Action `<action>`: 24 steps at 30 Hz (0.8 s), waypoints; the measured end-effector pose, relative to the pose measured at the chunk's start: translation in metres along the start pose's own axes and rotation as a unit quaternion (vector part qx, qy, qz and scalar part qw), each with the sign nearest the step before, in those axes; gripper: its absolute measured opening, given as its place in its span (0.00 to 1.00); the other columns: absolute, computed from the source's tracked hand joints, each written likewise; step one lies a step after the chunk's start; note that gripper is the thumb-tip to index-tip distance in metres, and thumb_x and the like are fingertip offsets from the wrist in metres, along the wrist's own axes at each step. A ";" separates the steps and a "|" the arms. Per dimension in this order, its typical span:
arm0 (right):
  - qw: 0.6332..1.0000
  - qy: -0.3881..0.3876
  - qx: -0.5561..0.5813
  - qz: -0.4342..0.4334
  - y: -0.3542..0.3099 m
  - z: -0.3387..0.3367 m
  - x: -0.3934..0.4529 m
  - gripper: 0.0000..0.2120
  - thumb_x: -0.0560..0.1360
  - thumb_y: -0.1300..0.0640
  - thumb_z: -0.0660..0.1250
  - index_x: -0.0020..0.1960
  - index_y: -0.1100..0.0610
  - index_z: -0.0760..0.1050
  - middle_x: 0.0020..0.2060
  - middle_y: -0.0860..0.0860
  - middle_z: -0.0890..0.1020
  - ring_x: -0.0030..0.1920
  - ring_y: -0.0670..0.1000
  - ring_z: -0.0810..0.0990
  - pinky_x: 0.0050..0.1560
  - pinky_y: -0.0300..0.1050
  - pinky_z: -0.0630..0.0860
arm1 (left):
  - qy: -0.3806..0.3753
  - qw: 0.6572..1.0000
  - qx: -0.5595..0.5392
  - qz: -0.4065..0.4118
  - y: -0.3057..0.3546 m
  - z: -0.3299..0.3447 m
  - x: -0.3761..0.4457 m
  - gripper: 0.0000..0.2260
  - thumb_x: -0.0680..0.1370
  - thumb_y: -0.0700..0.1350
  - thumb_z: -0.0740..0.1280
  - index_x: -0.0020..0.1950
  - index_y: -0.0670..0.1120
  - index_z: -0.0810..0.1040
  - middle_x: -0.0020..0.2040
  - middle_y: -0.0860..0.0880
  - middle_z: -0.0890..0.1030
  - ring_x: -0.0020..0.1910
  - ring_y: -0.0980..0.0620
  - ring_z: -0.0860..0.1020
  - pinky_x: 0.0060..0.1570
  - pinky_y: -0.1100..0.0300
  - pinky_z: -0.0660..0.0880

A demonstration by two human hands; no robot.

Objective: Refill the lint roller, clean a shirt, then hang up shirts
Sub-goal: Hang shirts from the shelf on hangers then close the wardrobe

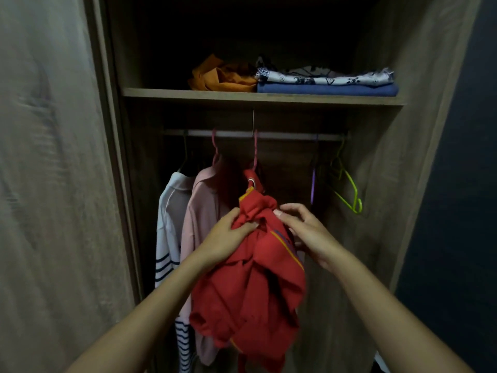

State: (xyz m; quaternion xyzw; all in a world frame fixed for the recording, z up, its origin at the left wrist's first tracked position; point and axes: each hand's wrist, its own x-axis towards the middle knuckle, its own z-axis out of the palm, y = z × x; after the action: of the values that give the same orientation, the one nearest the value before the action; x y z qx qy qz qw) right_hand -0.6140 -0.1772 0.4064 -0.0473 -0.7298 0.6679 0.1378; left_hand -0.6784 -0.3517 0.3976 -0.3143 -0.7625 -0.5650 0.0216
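A red shirt [250,292] with orange and purple trim hangs bunched from a pink hanger [255,152] hooked on the wardrobe rail [282,135]. My left hand [227,238] grips the crumpled fabric near the collar on the left. On the right side of the same bunch, my right hand [304,230] pinches the cloth. A pink shirt [201,216] and a white shirt with navy stripes [168,238] hang to the left on the same rail.
Empty green [347,184] and purple [312,184] hangers hang at the rail's right end. Above, a shelf [188,93] holds a crumpled orange garment [220,76] and folded patterned and blue clothes [325,83]. The wardrobe door [48,184] stands open on the left.
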 end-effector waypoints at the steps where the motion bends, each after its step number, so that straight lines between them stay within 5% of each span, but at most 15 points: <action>1: 1.000 -0.018 -0.017 -0.003 0.000 -0.002 -0.003 0.22 0.71 0.43 0.69 0.62 0.50 0.73 0.42 0.48 0.79 0.30 0.39 0.76 0.29 0.35 0.69 | 0.016 1.000 -0.017 -0.016 -0.001 -0.002 0.002 0.13 0.74 0.51 0.69 0.57 0.50 0.79 0.54 0.52 0.83 0.56 0.54 0.80 0.65 0.49 0.71; 3: 0.996 -0.080 -0.046 -0.011 0.001 -0.004 -0.011 0.26 0.70 0.43 0.69 0.66 0.45 0.68 0.46 0.44 0.80 0.35 0.35 0.80 0.35 0.31 0.74 | 0.027 0.998 -0.046 -0.039 0.000 -0.004 0.007 0.11 0.76 0.50 0.68 0.57 0.51 0.79 0.54 0.52 0.83 0.56 0.55 0.79 0.65 0.51 0.71; 6: 0.985 -0.131 -0.101 -0.047 0.011 -0.003 -0.013 0.33 0.70 0.59 0.75 0.69 0.45 0.64 0.55 0.45 0.80 0.49 0.36 0.81 0.49 0.32 0.76 | -0.004 0.999 -0.046 -0.027 0.005 -0.003 0.009 0.09 0.79 0.46 0.64 0.57 0.52 0.78 0.54 0.54 0.82 0.56 0.56 0.79 0.64 0.57 0.72; 11: 0.992 -0.107 -0.062 -0.035 0.009 -0.012 -0.008 0.16 0.74 0.67 0.67 0.58 0.52 0.77 0.49 0.51 0.84 0.44 0.44 0.82 0.44 0.35 0.77 | -0.037 0.999 -0.029 -0.002 0.006 -0.007 0.013 0.07 0.78 0.44 0.64 0.55 0.50 0.78 0.53 0.52 0.82 0.52 0.57 0.79 0.57 0.63 0.73; 14: 0.995 -0.090 0.034 0.004 0.011 -0.014 -0.003 0.13 0.77 0.67 0.62 0.56 0.54 0.79 0.50 0.55 0.84 0.45 0.50 0.82 0.48 0.43 0.78 | -0.004 0.998 0.057 -0.002 -0.006 -0.005 0.013 0.21 0.70 0.55 0.66 0.60 0.48 0.73 0.58 0.48 0.78 0.60 0.50 0.76 0.63 0.57 0.70; 16: 0.996 -0.075 0.042 0.014 0.013 -0.012 0.002 0.10 0.78 0.64 0.63 0.55 0.53 0.78 0.49 0.55 0.84 0.44 0.50 0.82 0.48 0.45 0.78 | 0.025 0.993 0.093 0.071 -0.005 0.002 0.005 0.30 0.70 0.58 0.66 0.70 0.48 0.66 0.68 0.49 0.70 0.68 0.54 0.68 0.67 0.64 0.62; 18: 0.997 -0.070 -0.006 0.023 0.013 -0.008 0.003 0.09 0.77 0.62 0.66 0.56 0.53 0.75 0.47 0.55 0.83 0.41 0.49 0.82 0.44 0.43 0.79 | -0.007 0.980 0.113 0.166 0.000 0.010 -0.005 0.38 0.70 0.63 0.67 0.76 0.54 0.57 0.76 0.52 0.60 0.75 0.59 0.57 0.72 0.65 0.54; 20: 0.994 -0.092 -0.042 0.029 0.012 -0.001 0.002 0.11 0.76 0.64 0.64 0.57 0.55 0.74 0.44 0.53 0.83 0.37 0.47 0.82 0.39 0.40 0.79 | -0.082 0.947 0.226 0.214 0.005 0.017 -0.010 0.43 0.66 0.69 0.68 0.76 0.62 0.51 0.78 0.57 0.55 0.77 0.60 0.48 0.75 0.54 0.48; 22: 0.992 -0.123 -0.007 0.039 0.012 0.005 0.001 0.15 0.77 0.69 0.57 0.53 0.54 0.77 0.42 0.53 0.84 0.38 0.48 0.83 0.41 0.41 0.80 | -0.143 0.900 0.339 0.235 0.004 0.021 -0.010 0.43 0.66 0.68 0.69 0.75 0.63 0.52 0.75 0.58 0.60 0.77 0.57 0.52 0.75 0.50 0.49; 24: 0.982 -0.150 0.080 0.087 0.010 0.005 0.001 0.13 0.78 0.65 0.56 0.50 0.57 0.79 0.41 0.55 0.84 0.39 0.50 0.84 0.43 0.44 0.80 | -0.158 0.889 0.344 0.256 0.000 0.019 -0.006 0.39 0.70 0.60 0.70 0.76 0.58 0.55 0.68 0.53 0.70 0.69 0.54 0.67 0.69 0.54 0.65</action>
State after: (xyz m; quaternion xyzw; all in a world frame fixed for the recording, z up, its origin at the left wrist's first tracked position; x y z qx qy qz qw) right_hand -0.6172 -0.1804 0.3964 0.0015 -0.6794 0.7332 -0.0286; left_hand -0.6668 -0.3375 0.3883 -0.5566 -0.7956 -0.1851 0.1517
